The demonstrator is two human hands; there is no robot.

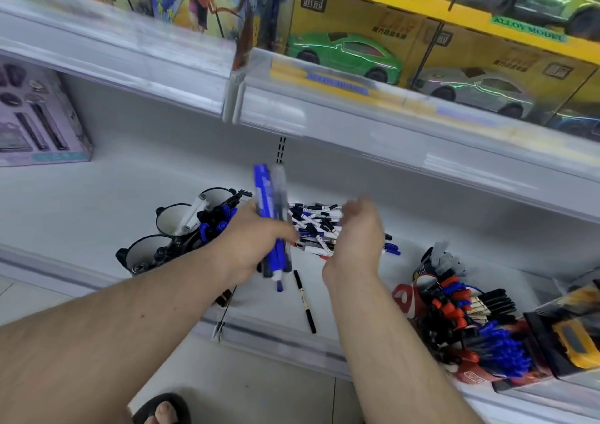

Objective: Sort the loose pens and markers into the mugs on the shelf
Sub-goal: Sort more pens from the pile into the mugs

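Shelf (pixel 97 203) first: it is a white store shelf, and it carries everything the sorting concerns. Toward its left stand three black mugs (pixel 172 219) close together; the back one already bristles with blue and black pens, the middle one holds a single pale marker, and the front one shows only a few dark pieces at its bottom. Far to the right a second group of holders (pixel 454 319) is packed with red, black and blue pens, so a fair share of the work looks done. Between the two groups lies the unsorted pile of pens and markers (pixel 316 225), still thick with white, black and blue barrels, which I judge to be the bulk of what is left. Over the pile, the left hand (pixel 256 245) grips a bundle of blue pens (pixel 271 216) upright, just beside the mugs and seemingly bound for them. The right hand (pixel 357 235) hovers above the pile's right part with fingers loosely spread, holding nothing as far as the blur lets me tell. Smallest of all, one black pen (pixel 305 303) lies alone near the shelf's front edge, also waiting to be sorted
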